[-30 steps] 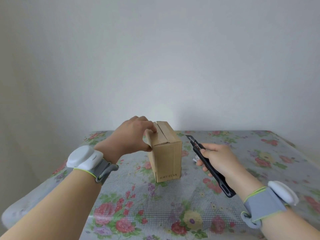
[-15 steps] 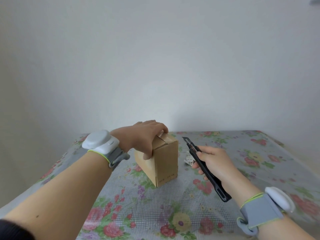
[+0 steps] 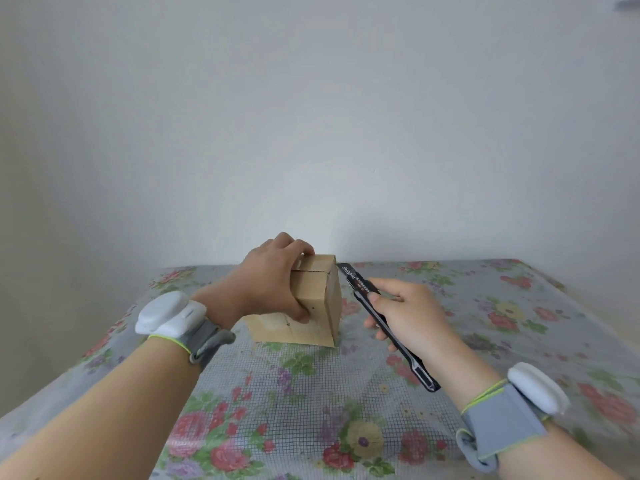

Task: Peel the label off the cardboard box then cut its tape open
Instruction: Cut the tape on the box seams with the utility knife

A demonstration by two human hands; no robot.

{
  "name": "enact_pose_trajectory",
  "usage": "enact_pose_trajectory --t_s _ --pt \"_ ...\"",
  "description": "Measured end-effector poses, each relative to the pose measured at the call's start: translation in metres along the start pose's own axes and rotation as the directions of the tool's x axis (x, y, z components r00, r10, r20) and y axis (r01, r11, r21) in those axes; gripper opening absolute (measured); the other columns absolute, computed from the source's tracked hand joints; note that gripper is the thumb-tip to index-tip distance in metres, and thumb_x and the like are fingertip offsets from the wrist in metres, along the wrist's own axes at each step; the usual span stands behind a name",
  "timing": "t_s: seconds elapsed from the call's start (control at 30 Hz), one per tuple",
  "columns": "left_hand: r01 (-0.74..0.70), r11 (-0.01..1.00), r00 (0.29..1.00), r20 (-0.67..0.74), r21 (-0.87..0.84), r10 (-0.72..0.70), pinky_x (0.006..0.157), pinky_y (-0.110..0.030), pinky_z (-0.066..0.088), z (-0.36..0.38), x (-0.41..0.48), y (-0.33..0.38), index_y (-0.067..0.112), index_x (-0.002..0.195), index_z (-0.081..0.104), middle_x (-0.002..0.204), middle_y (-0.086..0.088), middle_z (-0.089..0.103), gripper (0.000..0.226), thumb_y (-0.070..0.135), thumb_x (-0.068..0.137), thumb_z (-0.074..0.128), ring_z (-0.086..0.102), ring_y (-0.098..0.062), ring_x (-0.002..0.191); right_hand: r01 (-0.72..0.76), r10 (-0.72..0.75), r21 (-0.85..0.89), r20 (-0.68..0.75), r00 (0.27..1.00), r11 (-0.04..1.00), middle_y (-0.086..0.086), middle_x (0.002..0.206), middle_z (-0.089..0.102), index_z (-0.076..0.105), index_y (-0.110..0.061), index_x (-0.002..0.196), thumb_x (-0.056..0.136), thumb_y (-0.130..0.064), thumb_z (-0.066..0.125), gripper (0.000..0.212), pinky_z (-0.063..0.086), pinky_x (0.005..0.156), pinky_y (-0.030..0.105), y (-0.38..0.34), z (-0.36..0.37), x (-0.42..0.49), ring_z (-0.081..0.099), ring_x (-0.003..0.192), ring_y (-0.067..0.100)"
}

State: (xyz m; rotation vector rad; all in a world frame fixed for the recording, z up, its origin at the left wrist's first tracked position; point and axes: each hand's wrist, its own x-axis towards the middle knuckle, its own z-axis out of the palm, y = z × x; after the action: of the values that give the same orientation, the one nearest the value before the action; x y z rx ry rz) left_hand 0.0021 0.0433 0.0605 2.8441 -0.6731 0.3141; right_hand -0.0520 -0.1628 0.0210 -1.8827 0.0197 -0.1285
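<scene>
A small brown cardboard box [image 3: 318,296] stands on the flowered tablecloth [image 3: 311,403], turned so one corner faces me. Its top seam runs left to right. My left hand [image 3: 273,282] grips the box over its top left edge, thumb pressed on the near face. My right hand [image 3: 408,313] holds a black utility knife [image 3: 384,323] just right of the box, its tip pointing up toward the box's top right corner, close to it. I cannot make out a label on the box.
The table reaches back to a plain white wall. A white-and-grey band sits on each wrist [image 3: 173,313] [image 3: 533,389]. The table's left edge [image 3: 62,379] falls away beside my left forearm.
My left hand has turned the box on the table, so the seam now lies crosswise. The knife has stayed in my right hand, with its tip nearer the box's top corner.
</scene>
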Motion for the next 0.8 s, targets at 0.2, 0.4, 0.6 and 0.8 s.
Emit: enact_pose_trajectory --t_s 0.2,0.4,0.6,0.8 --pt "-0.018 0.999 0.998 -0.060 0.036 0.020 0.092 -0.028 0.032 0.007 -0.003 -0.001 0.030 0.130 0.040 0.116 0.009 0.041 0.097 0.050 0.046 0.085 0.038 -0.011 0.103 0.006 -0.006 -0.012 -0.002 1.000 1.000 0.006 0.070 0.070 0.059 -0.029 0.124 0.095 -0.018 0.052 0.032 0.047 0.042 0.025 -0.004 0.003 -0.002 0.056 0.051 0.016" --pt "-0.022 0.999 0.997 -0.068 0.034 0.024 0.095 -0.030 0.034 0.011 -0.003 0.000 0.029 0.130 0.041 0.116 0.009 0.041 0.097 0.049 0.046 0.084 0.040 -0.013 0.105 0.003 -0.002 -0.056 0.022 1.000 0.998 0.008 0.071 0.070 0.059 -0.029 0.125 0.095 -0.019 0.051 0.032 0.048 0.044 0.026 -0.005 0.000 -0.003 0.056 0.052 0.016" --pt "-0.016 0.999 0.998 -0.062 0.030 0.018 0.092 -0.029 0.035 0.012 -0.002 -0.001 0.030 0.129 0.042 0.114 0.010 0.041 0.096 0.049 0.046 0.085 0.040 -0.013 0.101 0.049 -0.041 -0.123 0.065 0.997 0.991 0.003 0.066 0.068 0.060 -0.033 0.122 0.095 -0.022 0.052 0.031 0.047 0.042 0.023 -0.006 0.005 -0.010 0.055 0.047 0.010" --pt "-0.020 1.000 0.999 -0.043 0.017 0.021 0.090 -0.027 0.033 0.011 -0.002 -0.001 0.031 0.129 0.041 0.117 0.009 0.043 0.096 0.048 0.047 0.085 0.038 -0.012 0.101 0.062 -0.046 -0.160 0.102 0.994 0.985 0.002 0.065 0.068 0.059 -0.032 0.125 0.095 -0.022 0.051 0.032 0.043 0.041 0.021 -0.006 0.001 -0.009 0.055 0.048 0.010"
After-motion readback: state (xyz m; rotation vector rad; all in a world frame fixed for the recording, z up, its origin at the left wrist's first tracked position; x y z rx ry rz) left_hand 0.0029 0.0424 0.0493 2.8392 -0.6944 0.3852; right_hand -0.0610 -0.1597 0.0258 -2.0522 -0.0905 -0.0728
